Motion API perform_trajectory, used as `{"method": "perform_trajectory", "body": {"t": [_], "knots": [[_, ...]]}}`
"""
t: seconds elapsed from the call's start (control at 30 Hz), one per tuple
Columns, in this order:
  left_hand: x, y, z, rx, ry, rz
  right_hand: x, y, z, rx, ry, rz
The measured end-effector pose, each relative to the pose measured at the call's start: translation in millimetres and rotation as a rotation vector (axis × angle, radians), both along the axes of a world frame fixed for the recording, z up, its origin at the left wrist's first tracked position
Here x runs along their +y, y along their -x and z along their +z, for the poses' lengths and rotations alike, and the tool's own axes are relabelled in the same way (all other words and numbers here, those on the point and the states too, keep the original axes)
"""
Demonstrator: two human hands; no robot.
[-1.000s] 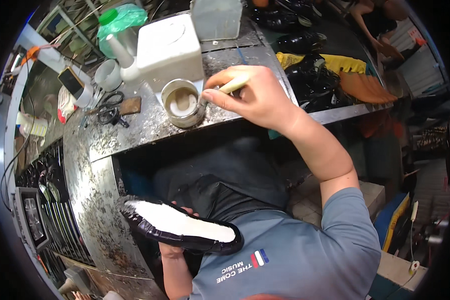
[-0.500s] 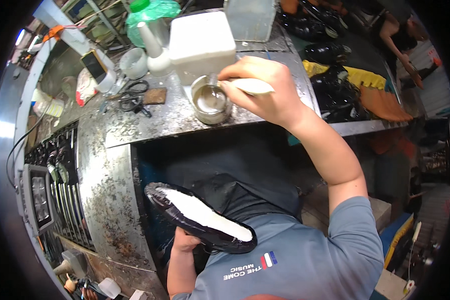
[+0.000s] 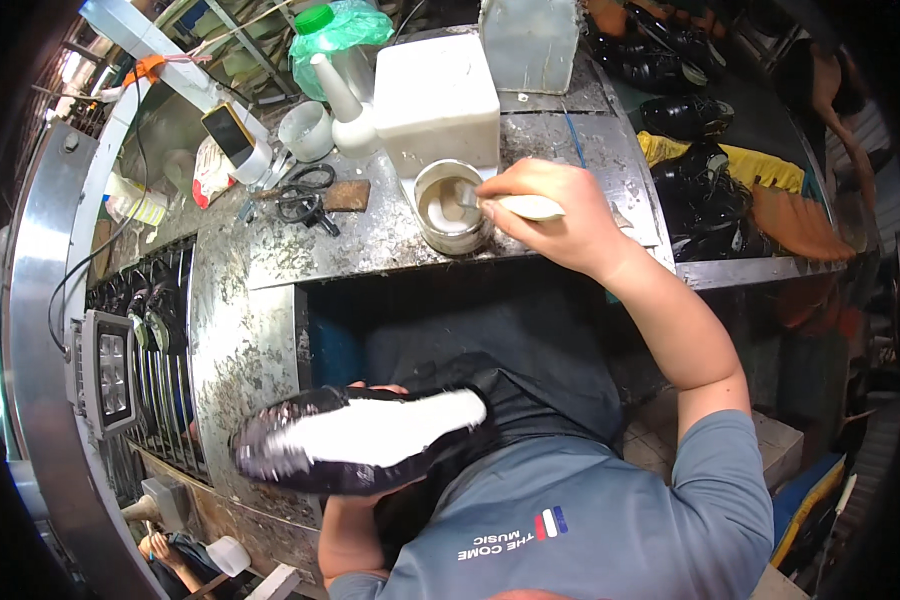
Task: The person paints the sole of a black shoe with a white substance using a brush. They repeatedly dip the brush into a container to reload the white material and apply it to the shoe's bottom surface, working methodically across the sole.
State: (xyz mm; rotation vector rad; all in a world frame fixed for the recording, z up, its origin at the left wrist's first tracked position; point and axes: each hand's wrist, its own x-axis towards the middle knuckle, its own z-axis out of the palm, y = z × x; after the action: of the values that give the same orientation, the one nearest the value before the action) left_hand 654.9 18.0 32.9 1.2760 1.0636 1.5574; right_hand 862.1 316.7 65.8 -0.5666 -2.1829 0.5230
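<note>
At left, the shoe lies sole up over your lap, one end reaching out in front of the bench. Your left hand cradles it from below, fingertips showing at the far edge; the rest of that grip is hidden. Expect it to feel fairly light, firm along the sole, softer and slick on the black sides. Take hold by those sides, around the middle, clear of the white face, which could smear if wet; wetness can't be told here. The white runs nearly end to end, ragged at the left and rimmed in black, and the left end is blurred.

Further right, the jar stands uncovered on the bench, cloudy-walled, with whitish liquid inside. It is probably glass, so breakable. The brush leans into it; your right hand pinches its pale, likely stiff and light handle.
</note>
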Motion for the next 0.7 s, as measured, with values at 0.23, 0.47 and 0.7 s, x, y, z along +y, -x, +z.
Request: {"method": "perform_trajectory", "body": {"t": [0.23, 0.47, 0.7], "knots": [[19, 25, 39, 1.014, -0.38, 0.264, -27, -21, 8, 0.185, 0.266, 0.201], [15, 29, 88, 1.49, -0.448, 0.093, -70, -24, 3, 0.28, 0.448, 0.52], [6, 13, 112, 1.517, -0.297, 0.03, -81, -2, 14, 0.416, 0.292, 0.497]]}}
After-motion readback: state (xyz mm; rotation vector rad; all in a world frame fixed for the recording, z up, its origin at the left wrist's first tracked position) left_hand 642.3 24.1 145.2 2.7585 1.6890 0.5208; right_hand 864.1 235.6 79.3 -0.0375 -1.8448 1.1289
